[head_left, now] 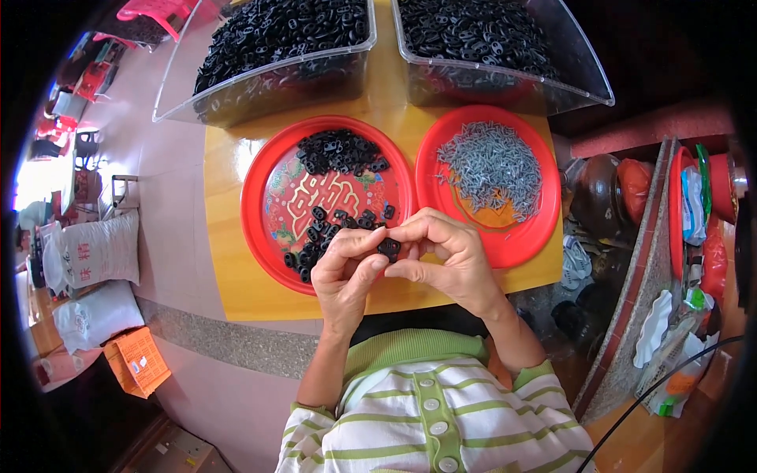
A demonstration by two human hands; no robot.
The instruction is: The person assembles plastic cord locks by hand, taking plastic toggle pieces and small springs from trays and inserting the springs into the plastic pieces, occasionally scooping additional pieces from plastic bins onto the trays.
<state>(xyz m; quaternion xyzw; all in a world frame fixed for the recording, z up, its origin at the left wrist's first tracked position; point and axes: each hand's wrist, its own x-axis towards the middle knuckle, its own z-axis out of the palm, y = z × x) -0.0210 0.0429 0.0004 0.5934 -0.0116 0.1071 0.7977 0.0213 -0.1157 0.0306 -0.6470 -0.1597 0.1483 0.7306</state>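
Observation:
Both of my hands meet over the near edge of the left red tray. Between thumb and fingers, my right hand (441,256) pinches a small black plastic cord lock (389,249). My left hand (348,268) is closed at its other side, fingertips touching the same piece. Under and beyond them, the round red tray (254,213) bears two heaps of black cord locks (339,152), one at the far side and one close to my left fingers. A second red tray (550,205), to the right, holds a pile of small thin silver metal pieces (490,165), perhaps springs.
At the table's far side stand two clear plastic bins (288,71) (505,75), heaped with black plastic parts. The yellow tabletop (229,260) ends just before my body. White sacks (98,252) and an orange basket (138,361) are at the left; a low wall (631,276) runs along the right.

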